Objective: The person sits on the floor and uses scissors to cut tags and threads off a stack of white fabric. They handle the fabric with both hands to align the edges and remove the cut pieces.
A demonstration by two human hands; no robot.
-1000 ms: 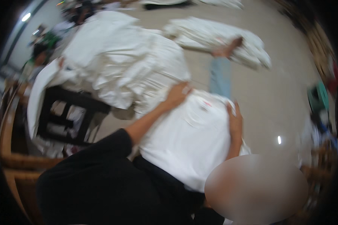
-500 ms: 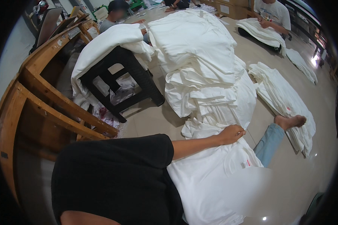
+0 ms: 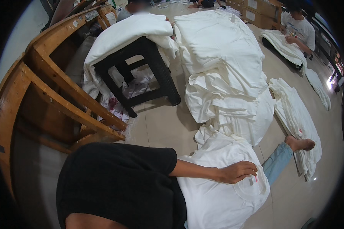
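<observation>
My left hand [image 3: 239, 171] reaches in from the black sleeve at lower left. It lies palm down on a white T-shirt [image 3: 214, 200] spread over my lap, beside the round neckline. The fingers are bent but loosely stretched over the cloth, with no fold visibly pinched. Close to the fingertips is a small collar label [image 3: 252, 181] with a red mark. Just beyond this shirt rises a tall, uneven pile of white garments [image 3: 221, 49]. My right hand is out of the picture.
A black plastic stool [image 3: 156, 72] bearing folded white cloth [image 3: 130, 32] stands far left, beside wooden furniture [image 3: 61, 87]. More white garments [image 3: 298, 122] lie right, under my bare foot [image 3: 300, 144]. Another person [image 3: 300, 32] handles white cloth at back right; cardboard boxes [image 3: 258, 15] sit behind.
My left hand has come nearer, onto the shirt by its neckline. A blurred white patch at the shirt's lower right is gone. The whole view has shifted slightly.
</observation>
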